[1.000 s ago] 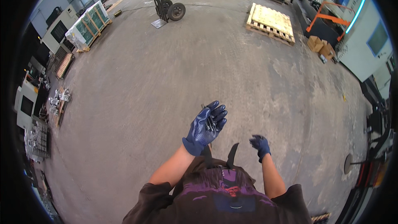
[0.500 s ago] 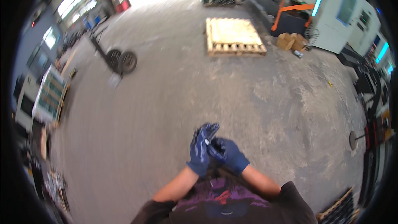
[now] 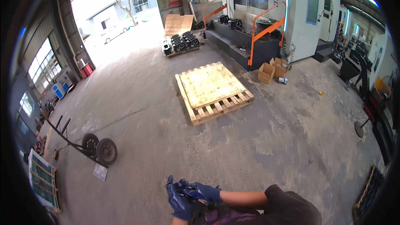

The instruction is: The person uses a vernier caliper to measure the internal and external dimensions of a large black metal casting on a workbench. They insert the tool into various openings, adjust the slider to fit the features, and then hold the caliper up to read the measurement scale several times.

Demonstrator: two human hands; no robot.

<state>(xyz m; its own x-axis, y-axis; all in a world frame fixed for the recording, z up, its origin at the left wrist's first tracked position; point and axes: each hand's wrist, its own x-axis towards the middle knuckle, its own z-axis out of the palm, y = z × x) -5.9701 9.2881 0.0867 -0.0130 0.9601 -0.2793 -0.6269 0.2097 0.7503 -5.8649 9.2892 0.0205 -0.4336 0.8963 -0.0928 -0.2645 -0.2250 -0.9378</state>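
Both my hands are in dark blue work gloves and meet low in front of my body. On my left hand (image 3: pixel 179 203), at least one finger is stretched out past the other hand; the rest are partly covered. My right hand (image 3: pixel 202 192) reaches across from the right, its fingers bent against the left glove's palm and fingers. Whether anything small lies between the two hands is hidden. Beyond them on the floor lies a wooden pallet (image 3: pixel 195 118) with a pale wooden board (image 3: pixel 214 84) on top.
A two-wheeled hand truck (image 3: pixel 106 151) stands on the left. Open cardboard boxes (image 3: pixel 266 73) and a metal can (image 3: pixel 283 81) sit by a large machine with orange rails (image 3: pixel 266 30). Black parts (image 3: pixel 183 41) are stacked on a far pallet. A round-based stand (image 3: pixel 359 129) is at right.
My view has tilted up and turned, and the pallet with the board appears nearer. My hands sit lower in the picture, still together, with the right hand now lying more across the left.
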